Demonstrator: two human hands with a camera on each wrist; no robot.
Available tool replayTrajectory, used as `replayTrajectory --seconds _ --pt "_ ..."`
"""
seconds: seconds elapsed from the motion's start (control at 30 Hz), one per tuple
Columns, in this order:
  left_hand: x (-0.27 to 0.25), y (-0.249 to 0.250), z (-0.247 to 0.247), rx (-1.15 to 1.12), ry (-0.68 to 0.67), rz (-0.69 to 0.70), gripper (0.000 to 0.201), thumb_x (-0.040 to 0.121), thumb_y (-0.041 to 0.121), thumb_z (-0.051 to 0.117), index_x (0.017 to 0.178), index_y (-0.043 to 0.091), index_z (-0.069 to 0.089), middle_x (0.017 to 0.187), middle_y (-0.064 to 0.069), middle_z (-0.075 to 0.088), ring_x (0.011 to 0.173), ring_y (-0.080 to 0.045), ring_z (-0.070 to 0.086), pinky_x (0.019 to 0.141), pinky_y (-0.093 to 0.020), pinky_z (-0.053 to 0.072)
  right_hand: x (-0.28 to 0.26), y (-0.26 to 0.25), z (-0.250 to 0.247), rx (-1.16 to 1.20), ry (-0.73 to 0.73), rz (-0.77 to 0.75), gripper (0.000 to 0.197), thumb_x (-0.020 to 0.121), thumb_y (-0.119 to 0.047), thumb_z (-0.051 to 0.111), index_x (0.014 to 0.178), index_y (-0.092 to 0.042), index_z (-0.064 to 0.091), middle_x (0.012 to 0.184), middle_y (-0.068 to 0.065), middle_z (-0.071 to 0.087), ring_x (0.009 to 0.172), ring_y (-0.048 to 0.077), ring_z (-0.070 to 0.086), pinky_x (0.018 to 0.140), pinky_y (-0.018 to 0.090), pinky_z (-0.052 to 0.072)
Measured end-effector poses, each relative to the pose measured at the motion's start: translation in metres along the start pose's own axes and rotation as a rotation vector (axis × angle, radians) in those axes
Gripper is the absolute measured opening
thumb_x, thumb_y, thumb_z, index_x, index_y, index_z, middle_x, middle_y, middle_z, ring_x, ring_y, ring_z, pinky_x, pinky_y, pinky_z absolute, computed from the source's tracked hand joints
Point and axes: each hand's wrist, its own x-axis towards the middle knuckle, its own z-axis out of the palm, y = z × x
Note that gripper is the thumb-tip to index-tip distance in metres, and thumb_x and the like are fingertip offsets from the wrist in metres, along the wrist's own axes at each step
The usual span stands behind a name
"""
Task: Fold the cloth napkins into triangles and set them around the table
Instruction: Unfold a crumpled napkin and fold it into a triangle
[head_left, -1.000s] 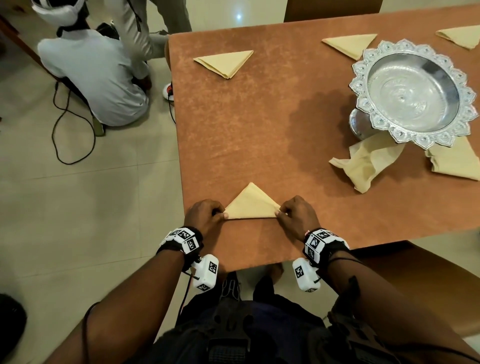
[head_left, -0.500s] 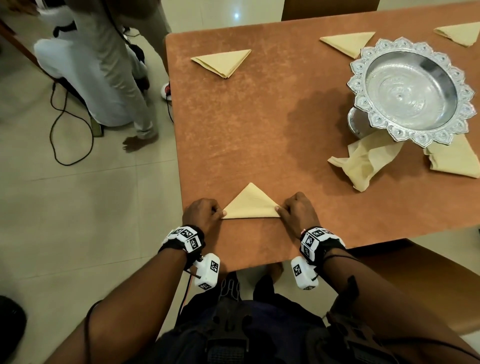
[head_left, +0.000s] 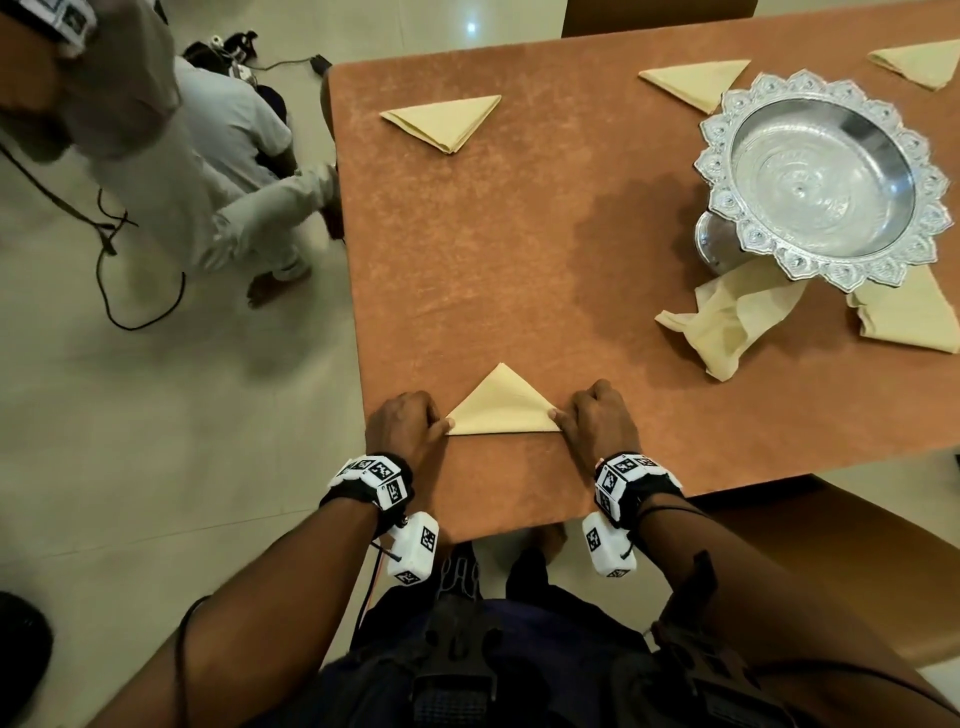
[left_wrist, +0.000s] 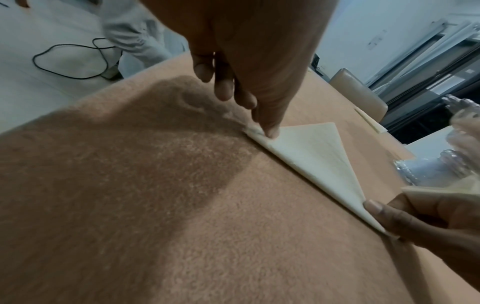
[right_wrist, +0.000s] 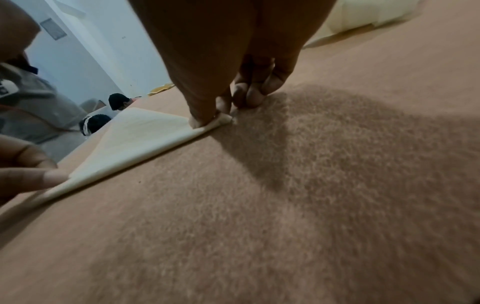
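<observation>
A cream napkin (head_left: 501, 408) folded into a triangle lies flat near the front edge of the brown table (head_left: 493, 260), its tip pointing away from me. My left hand (head_left: 439, 423) pinches its left corner, thumb on top (left_wrist: 270, 131) and the other fingers curled. My right hand (head_left: 561, 415) pinches the right corner, and the cloth bunches slightly under the thumb (right_wrist: 207, 120). Folded triangles lie at the far left (head_left: 444, 122), far middle (head_left: 693, 83) and far right (head_left: 919, 62). A crumpled unfolded napkin (head_left: 727, 317) and another napkin (head_left: 909, 317) lie by the silver bowl.
An ornate silver bowl (head_left: 821, 182) stands at the right, over part of the two loose napkins. People (head_left: 171, 156) and a black cable (head_left: 119, 291) are on the floor left of the table. A brown chair (head_left: 831, 561) stands at my right.
Both hands stay at the napkin's corners and the napkin has not moved. The person left of the table has shifted nearer.
</observation>
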Motion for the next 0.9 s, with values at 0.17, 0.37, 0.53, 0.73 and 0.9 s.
replayTrajectory --seconds 0.17,0.37,0.53,0.73,0.9 --pt "0.003 0.028 -0.002 -0.250 -0.091 0.239 0.012 0.085 0.026 0.070 0.093 0.016 0.070 0.078 0.000 0.070 0.073 -0.018 0.064 0.066 -0.031 0.049 0.002 0.002 -0.001 0.001 -0.020 -0.014 0.036 0.090 -0.049 0.058 0.099 -0.013 0.062 0.103 0.006 0.052 0.090 0.025 0.052 0.074 0.037 0.049" --pt "0.015 0.041 0.009 -0.321 -0.299 0.222 0.025 0.084 0.012 0.069 0.109 0.012 0.071 0.089 -0.003 0.072 0.084 -0.016 0.065 0.083 -0.030 0.052 0.000 -0.011 -0.011 0.110 0.094 -0.060 0.023 0.089 -0.037 0.063 0.091 -0.015 0.065 0.095 0.004 0.059 0.091 0.022 0.052 0.070 0.031 0.041" --pt "0.013 0.039 0.011 -0.356 -0.286 0.205 0.027 0.081 0.014 0.069 0.108 0.015 0.073 0.086 -0.003 0.073 0.080 -0.015 0.067 0.080 -0.027 0.053 -0.005 -0.057 -0.012 0.378 -0.171 -0.238 0.011 0.085 -0.022 0.065 0.089 -0.018 0.074 0.087 0.004 0.073 0.075 0.015 0.062 0.069 0.026 0.046" --pt "0.011 0.039 0.010 -0.353 -0.263 0.174 0.028 0.073 0.007 0.073 0.101 0.012 0.075 0.078 -0.001 0.074 0.071 -0.013 0.068 0.076 -0.024 0.055 0.005 -0.061 0.000 0.480 -0.336 -0.047 0.013 0.079 -0.016 0.063 0.081 -0.017 0.076 0.071 0.002 0.074 0.070 0.018 0.070 0.076 0.031 0.058" --pt "0.011 0.025 0.003 -0.336 -0.186 0.080 0.024 0.063 0.009 0.086 0.083 0.010 0.072 0.070 0.000 0.070 0.063 -0.012 0.062 0.069 -0.028 0.055 0.009 -0.034 -0.010 0.503 -0.230 0.014 0.011 0.075 -0.014 0.065 0.075 -0.015 0.076 0.060 0.000 0.070 0.060 0.018 0.070 0.069 0.037 0.060"
